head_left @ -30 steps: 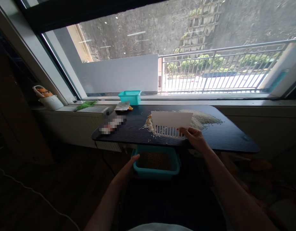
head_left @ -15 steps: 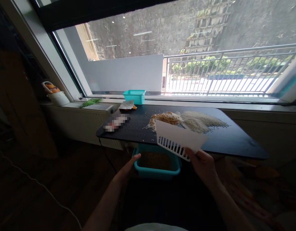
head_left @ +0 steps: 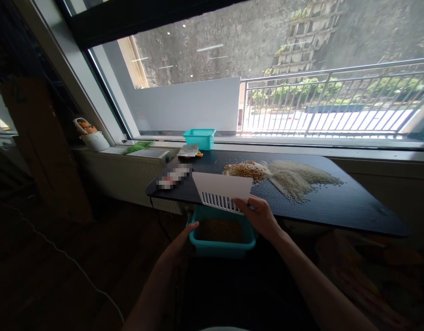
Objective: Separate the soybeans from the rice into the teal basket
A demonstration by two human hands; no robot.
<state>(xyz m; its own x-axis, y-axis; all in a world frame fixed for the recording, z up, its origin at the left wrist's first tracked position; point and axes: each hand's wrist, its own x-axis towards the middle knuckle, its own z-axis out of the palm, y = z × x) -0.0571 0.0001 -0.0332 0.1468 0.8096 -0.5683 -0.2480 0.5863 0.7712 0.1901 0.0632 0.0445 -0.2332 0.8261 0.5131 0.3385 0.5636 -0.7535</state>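
Observation:
My right hand (head_left: pixel 262 215) grips a flat white slotted scraper (head_left: pixel 223 185) by its right corner. The scraper hovers at the table's front edge, above the far side of a turquoise tub (head_left: pixel 223 248). Golden beans or kernels (head_left: pixel 221 230) cover the tub's bottom. My left hand (head_left: pixel 183 239) is closed on the tub's left rim, thumb on top. Behind the scraper, a heap of golden kernels mixed with white grains (head_left: pixel 248 171) lies on the table, partly hidden by the scraper. It meets a wider spread of white, rice-like grains (head_left: pixel 297 177) on the right.
The dark table (head_left: pixel 353 207) stands against a window sill. At its back left are a second turquoise tub (head_left: pixel 199 139) and a grey packet (head_left: pixel 188 150); a blurred-out object (head_left: pixel 173 177) lies nearer. A radiator (head_left: pixel 118 177) and a white-and-orange container (head_left: pixel 93 140) are farther left.
My right hand has carried the scraper left, away from the grains and over the tub's far side. My left hand stays at the tub's rim. The view has shifted slightly.

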